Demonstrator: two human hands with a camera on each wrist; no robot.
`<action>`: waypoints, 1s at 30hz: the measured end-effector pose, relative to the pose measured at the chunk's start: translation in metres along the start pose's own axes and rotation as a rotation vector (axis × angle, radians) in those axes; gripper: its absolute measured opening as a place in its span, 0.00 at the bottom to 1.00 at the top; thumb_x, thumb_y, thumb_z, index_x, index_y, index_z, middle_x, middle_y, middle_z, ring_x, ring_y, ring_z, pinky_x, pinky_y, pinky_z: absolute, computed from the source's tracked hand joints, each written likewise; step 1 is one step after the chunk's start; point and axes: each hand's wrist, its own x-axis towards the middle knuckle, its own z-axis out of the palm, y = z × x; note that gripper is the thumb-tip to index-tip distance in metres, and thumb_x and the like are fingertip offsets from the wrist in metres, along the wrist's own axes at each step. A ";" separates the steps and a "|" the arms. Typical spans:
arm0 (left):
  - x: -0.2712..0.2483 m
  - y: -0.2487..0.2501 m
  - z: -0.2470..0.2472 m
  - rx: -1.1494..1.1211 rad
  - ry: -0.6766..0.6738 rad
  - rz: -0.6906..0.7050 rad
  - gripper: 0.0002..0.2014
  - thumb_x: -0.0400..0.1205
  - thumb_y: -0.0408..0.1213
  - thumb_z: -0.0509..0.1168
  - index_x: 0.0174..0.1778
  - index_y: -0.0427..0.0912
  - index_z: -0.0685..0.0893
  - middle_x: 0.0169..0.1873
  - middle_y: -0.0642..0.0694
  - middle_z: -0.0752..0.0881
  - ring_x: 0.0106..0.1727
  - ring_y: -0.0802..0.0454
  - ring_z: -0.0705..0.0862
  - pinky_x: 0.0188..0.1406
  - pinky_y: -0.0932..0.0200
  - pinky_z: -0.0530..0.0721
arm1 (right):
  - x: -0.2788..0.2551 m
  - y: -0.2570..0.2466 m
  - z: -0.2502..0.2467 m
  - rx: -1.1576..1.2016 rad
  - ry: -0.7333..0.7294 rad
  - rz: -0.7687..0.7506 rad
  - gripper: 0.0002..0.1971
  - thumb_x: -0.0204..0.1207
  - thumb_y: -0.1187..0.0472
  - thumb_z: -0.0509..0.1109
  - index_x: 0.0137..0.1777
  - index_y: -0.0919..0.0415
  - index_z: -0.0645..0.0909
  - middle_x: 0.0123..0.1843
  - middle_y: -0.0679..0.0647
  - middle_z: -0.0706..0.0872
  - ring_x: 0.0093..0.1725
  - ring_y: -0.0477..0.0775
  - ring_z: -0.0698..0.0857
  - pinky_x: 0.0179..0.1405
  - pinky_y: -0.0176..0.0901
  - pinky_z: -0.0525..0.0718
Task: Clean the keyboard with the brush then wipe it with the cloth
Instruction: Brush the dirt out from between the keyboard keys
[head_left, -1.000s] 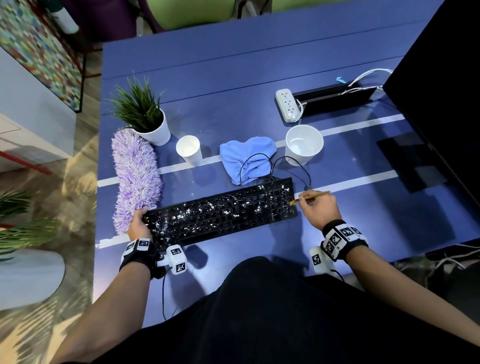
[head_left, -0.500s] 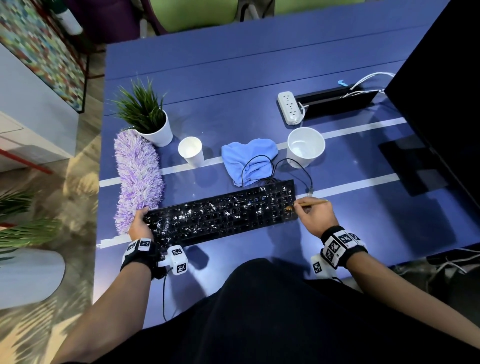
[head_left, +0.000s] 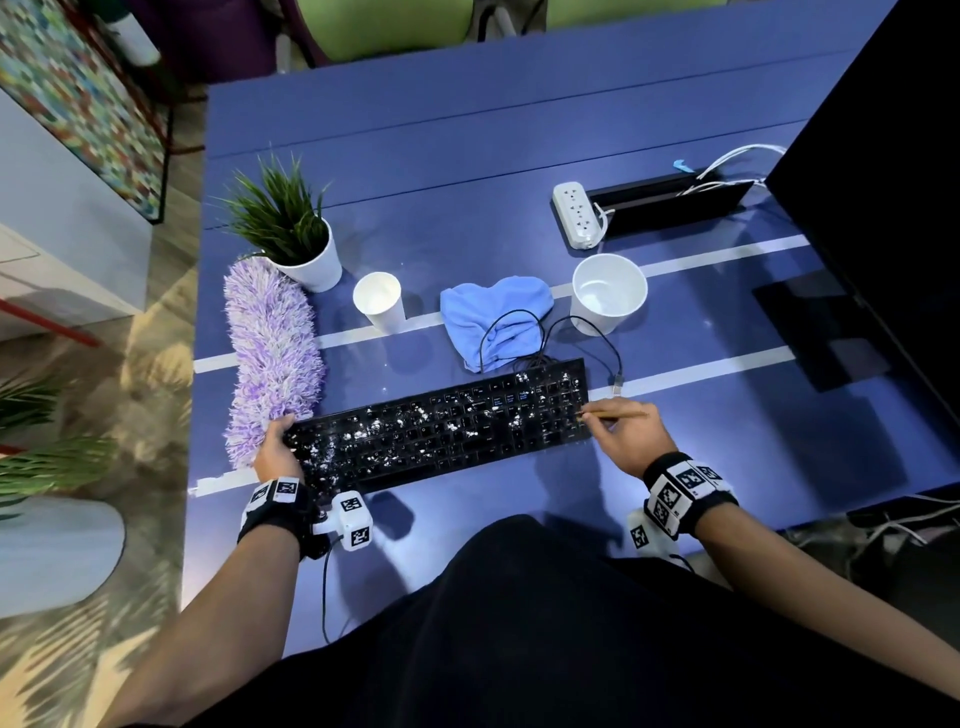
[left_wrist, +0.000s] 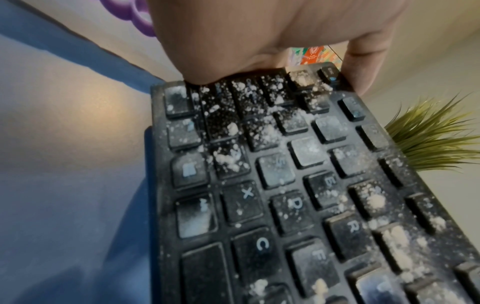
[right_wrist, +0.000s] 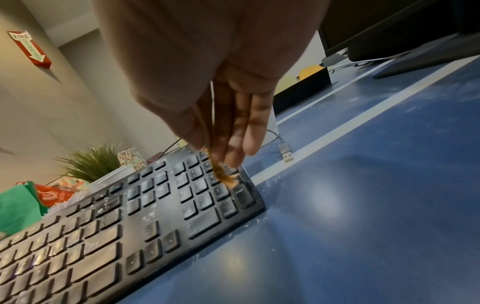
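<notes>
Two hands, head view: the left hand (head_left: 274, 451) gripped the left end of the black keyboard (head_left: 441, 428); the right hand (head_left: 631, 435) pinched a thin brush (head_left: 615, 414), its tip at the keyboard's right edge.
Keyboard, head view: it lay on the blue table (head_left: 467, 156), speckled with white crumbs, mostly on the left half.
Cloth, head view: the light blue cloth (head_left: 493, 312) sat crumpled just behind the keyboard, the cable (head_left: 587, 325) looped over it.
Nearby, head view: a purple duster (head_left: 270, 343), a potted plant (head_left: 291, 234), a paper cup (head_left: 378, 301), a white bowl (head_left: 609, 291).
Left wrist view: palm and thumb clamped the keyboard's (left_wrist: 298, 185) dusty end.
Right wrist view: fingers (right_wrist: 249, 131) lay close together around the brush, whose bristles (right_wrist: 226, 178) touched the number-pad keys.
</notes>
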 end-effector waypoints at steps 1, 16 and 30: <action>-0.008 0.003 0.002 0.002 0.000 -0.002 0.19 0.53 0.58 0.78 0.31 0.49 0.91 0.42 0.44 0.91 0.45 0.41 0.88 0.60 0.34 0.86 | -0.001 -0.002 0.001 0.021 -0.009 -0.014 0.06 0.75 0.61 0.73 0.45 0.61 0.90 0.47 0.52 0.91 0.46 0.48 0.89 0.58 0.39 0.84; -0.043 0.011 0.015 -0.100 0.022 0.012 0.19 0.53 0.52 0.76 0.34 0.46 0.87 0.37 0.46 0.88 0.41 0.43 0.85 0.49 0.47 0.85 | -0.006 0.003 0.004 -0.104 -0.127 -0.013 0.13 0.78 0.56 0.68 0.45 0.62 0.91 0.50 0.51 0.92 0.54 0.49 0.88 0.66 0.33 0.76; -0.047 0.009 0.014 -0.069 0.018 0.056 0.18 0.53 0.54 0.74 0.31 0.46 0.87 0.35 0.46 0.87 0.40 0.44 0.83 0.49 0.47 0.82 | -0.003 -0.017 0.013 -0.003 -0.155 -0.064 0.07 0.77 0.58 0.71 0.50 0.57 0.90 0.50 0.50 0.91 0.48 0.46 0.88 0.56 0.19 0.74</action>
